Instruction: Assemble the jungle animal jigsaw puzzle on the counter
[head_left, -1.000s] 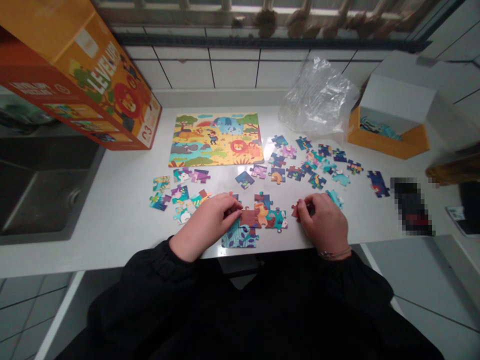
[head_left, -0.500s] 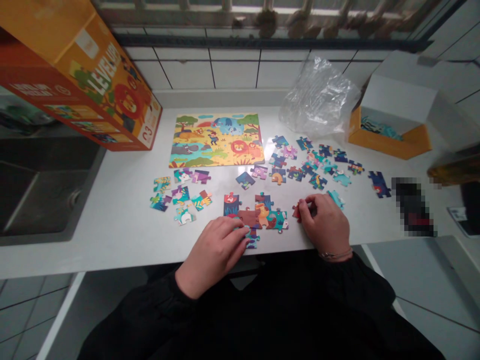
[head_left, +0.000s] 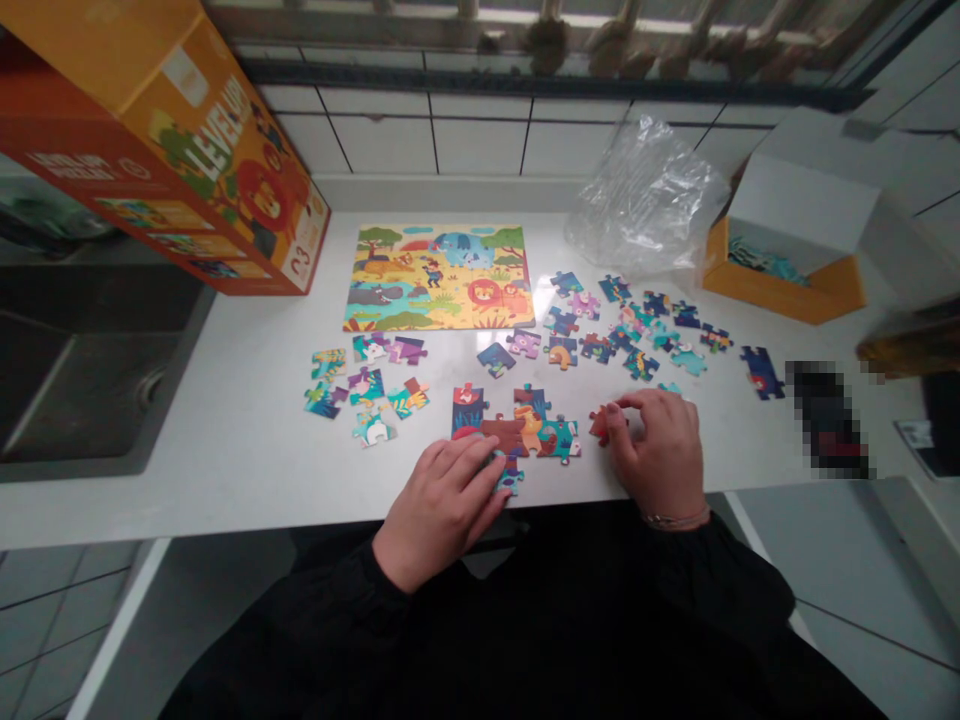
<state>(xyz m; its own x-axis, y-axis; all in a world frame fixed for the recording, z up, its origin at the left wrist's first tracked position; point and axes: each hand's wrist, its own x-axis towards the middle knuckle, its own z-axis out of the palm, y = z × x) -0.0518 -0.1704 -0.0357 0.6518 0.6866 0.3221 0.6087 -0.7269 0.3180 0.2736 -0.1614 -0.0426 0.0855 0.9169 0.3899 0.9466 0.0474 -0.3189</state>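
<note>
My left hand (head_left: pixel 450 500) lies over the lower left of a cluster of joined puzzle pieces (head_left: pixel 504 436). Its fingers are stretched out, slightly curved, and cover part of the cluster; the thumb's grip is partly hidden. To the right, my right hand (head_left: pixel 660 445) pinches a small red-brown puzzle piece (head_left: pixel 599 424) between thumb and fingers, low over the counter and apart from the cluster. An orange dog and a white rabbit show on the joined pieces. Just behind the right hand, a teal piece (head_left: pixel 670 388) is partly hidden.
Loose pieces (head_left: pixel 373 428) lie left of the cluster, with several more (head_left: pixel 598 347) behind it. A finished animal puzzle (head_left: pixel 442 280) lies at the back. Around stand a large orange box (head_left: pixel 247 190), a clear plastic bag (head_left: pixel 645 200), an opened small box (head_left: pixel 787 285) and a sink (head_left: pixel 161 370).
The view has shifted slightly. My right hand has turned the red-brown piece a little, so more of it shows. My left hand stays on the joined pieces.
</note>
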